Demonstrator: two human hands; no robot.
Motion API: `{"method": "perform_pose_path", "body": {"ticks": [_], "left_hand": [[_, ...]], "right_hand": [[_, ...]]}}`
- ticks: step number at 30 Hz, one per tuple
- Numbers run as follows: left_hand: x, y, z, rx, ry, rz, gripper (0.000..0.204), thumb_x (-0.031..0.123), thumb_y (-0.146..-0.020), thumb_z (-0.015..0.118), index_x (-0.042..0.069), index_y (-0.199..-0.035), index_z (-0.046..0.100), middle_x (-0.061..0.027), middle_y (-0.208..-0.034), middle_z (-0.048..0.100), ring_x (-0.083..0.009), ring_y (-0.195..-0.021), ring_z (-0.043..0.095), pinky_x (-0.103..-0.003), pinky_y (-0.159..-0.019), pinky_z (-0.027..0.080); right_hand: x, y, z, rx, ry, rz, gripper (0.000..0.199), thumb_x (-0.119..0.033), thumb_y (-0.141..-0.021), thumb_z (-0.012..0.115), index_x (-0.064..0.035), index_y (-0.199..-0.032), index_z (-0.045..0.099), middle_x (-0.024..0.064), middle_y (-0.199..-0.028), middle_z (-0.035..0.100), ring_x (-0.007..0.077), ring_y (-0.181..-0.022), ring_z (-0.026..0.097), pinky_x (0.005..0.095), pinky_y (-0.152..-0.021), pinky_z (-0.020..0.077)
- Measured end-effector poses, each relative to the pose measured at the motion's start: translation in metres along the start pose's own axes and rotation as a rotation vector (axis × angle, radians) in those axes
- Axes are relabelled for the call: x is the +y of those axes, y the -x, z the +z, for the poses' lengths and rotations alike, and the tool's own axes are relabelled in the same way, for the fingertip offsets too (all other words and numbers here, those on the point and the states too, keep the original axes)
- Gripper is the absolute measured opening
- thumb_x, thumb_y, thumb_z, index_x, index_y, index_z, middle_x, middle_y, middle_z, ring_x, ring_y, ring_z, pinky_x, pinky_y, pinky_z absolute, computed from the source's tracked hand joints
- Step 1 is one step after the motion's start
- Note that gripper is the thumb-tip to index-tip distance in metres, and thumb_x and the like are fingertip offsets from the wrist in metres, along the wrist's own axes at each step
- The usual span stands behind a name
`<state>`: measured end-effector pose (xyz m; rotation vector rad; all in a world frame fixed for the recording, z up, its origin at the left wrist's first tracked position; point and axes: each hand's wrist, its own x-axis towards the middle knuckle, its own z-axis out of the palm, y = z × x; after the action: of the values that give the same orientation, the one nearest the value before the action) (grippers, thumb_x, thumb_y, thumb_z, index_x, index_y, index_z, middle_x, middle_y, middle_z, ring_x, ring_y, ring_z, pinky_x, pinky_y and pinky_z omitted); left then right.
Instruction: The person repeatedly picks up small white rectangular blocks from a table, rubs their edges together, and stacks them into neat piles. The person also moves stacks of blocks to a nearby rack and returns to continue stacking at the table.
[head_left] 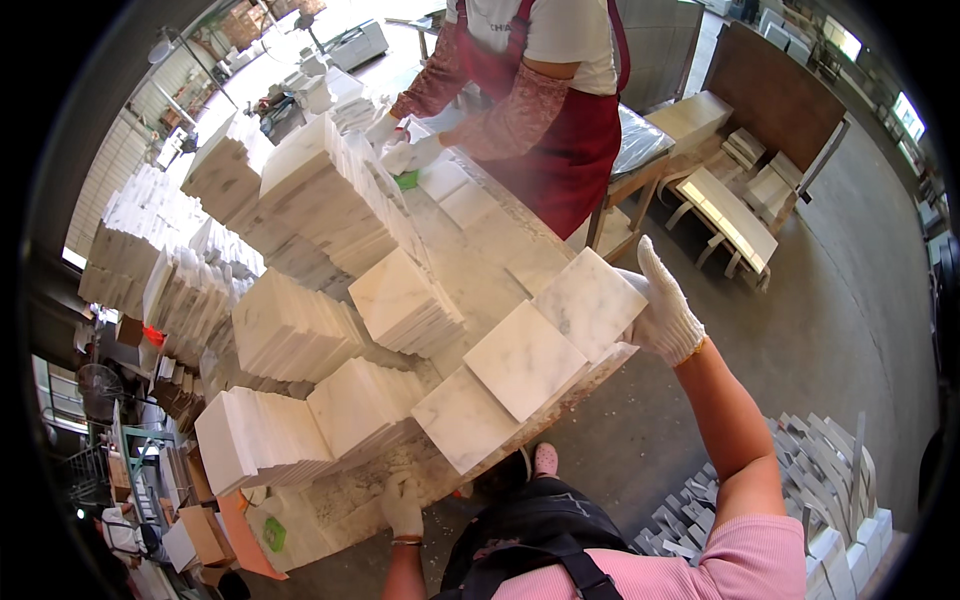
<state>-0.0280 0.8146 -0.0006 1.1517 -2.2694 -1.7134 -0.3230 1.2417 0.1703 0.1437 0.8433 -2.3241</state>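
Three pale marbled stone tiles lie in an overlapping row along the near right edge of the worktable point(450, 225). They are a far tile point(588, 305), a middle tile point(525, 358) and a near tile point(465, 418). My right hand point(667, 312), in a white knitted glove, is against the far tile's right edge. Its thumb points up away from the tile, and some fingers are partly hidden at the edge. My left hand point(403, 507), also gloved, rests at the table's near edge with its fingers toward the top, below a tile stack point(365, 405).
More tile stacks point(300, 330) crowd the table's left side. Across it, a person in a red apron point(575, 150) has gloved hands near a green pad point(407, 180). Stone strips point(800, 490) stand at my right. A wooden cart point(725, 210) stands at the back right.
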Motion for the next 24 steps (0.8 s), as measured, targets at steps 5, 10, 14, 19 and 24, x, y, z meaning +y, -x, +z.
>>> {"method": "perform_pose_path", "body": {"ticks": [5,10,14,19,24], "left_hand": [[-0.012,-0.006,-0.005,0.005,-0.118,0.07,0.015,0.012,-0.095,0.06,0.002,-0.105,0.065,-0.0053,-0.087,0.064,-0.0103,-0.066,0.06,-0.025,-0.053,0.051],[-0.008,-0.004,-0.005,-0.009,-0.045,-0.005,0.015,0.012,-0.096,0.06,0.001,-0.105,0.064,-0.0055,-0.084,0.063,-0.01,-0.062,0.058,-0.025,-0.05,0.05],[-0.007,-0.003,-0.006,-0.011,-0.028,-0.003,0.013,0.011,-0.097,0.06,0.001,-0.104,0.063,-0.0056,-0.081,0.063,-0.0105,-0.058,0.058,-0.025,-0.049,0.049],[0.003,0.0,-0.004,-0.029,0.025,-0.039,0.011,0.009,-0.097,0.06,0.002,-0.105,0.063,-0.006,-0.079,0.064,-0.0112,-0.055,0.058,-0.026,-0.048,0.049],[0.004,0.002,-0.003,-0.027,0.062,-0.054,0.01,0.008,-0.097,0.06,0.004,-0.106,0.063,-0.0057,-0.08,0.064,-0.0116,-0.058,0.06,-0.026,-0.05,0.051]], "right_hand": [[0.0,0.001,-0.001,-0.016,0.022,0.005,0.101,-0.079,-0.09,0.043,0.0031,-0.149,0.038,0.0172,-0.141,0.056,0.028,-0.122,0.061,0.0462,-0.096,0.0547],[0.0,0.002,0.006,0.008,0.01,0.009,0.102,-0.08,-0.09,0.041,0.0028,-0.15,0.037,0.0169,-0.143,0.054,0.0282,-0.122,0.061,0.047,-0.096,0.0547],[0.001,0.002,0.004,0.014,0.034,-0.003,0.105,-0.081,-0.09,0.038,0.0044,-0.15,0.035,0.0178,-0.144,0.053,0.0285,-0.124,0.06,0.0475,-0.097,0.0538],[0.002,0.002,0.001,0.004,0.046,-0.018,0.107,-0.082,-0.09,0.037,0.0057,-0.151,0.033,0.0189,-0.144,0.053,0.0289,-0.125,0.059,0.0483,-0.098,0.0533],[0.003,0.001,0.001,0.005,0.047,-0.029,0.107,-0.082,-0.09,0.038,0.0061,-0.151,0.033,0.0189,-0.145,0.052,0.0293,-0.126,0.059,0.0489,-0.098,0.053]]}}
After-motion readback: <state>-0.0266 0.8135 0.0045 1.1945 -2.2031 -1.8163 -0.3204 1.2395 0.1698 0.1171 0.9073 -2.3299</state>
